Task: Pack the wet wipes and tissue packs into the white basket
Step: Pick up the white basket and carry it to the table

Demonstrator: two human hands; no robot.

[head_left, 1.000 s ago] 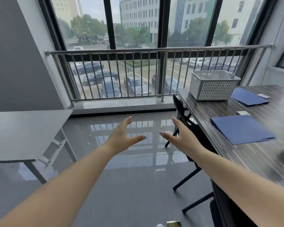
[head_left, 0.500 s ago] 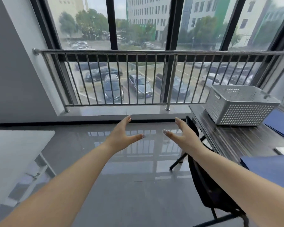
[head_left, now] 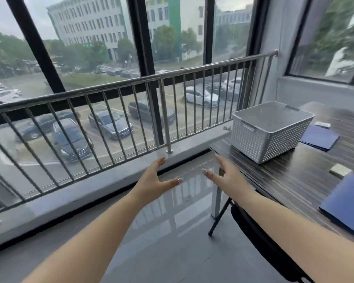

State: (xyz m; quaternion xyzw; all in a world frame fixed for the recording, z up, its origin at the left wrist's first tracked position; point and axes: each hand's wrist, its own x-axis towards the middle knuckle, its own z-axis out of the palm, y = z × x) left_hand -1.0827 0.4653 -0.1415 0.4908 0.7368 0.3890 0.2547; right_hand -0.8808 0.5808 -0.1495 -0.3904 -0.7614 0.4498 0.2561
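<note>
Nearing white basket [head_left: 270, 137]; both hands still empty, outstretched.

Right of the right hand [head_left: 230, 178], perforated white plastic basket [head_left: 268, 133] was seen on dark wood-grain table [head_left: 294, 176]; beyond it, polished metal railing [head_left: 131, 82]; below, glossy floor [head_left: 172, 231].

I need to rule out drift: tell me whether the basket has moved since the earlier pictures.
No. The basket still sits on the desk corner by the railing, blue folder just right of it; only the camera has turned.
</note>
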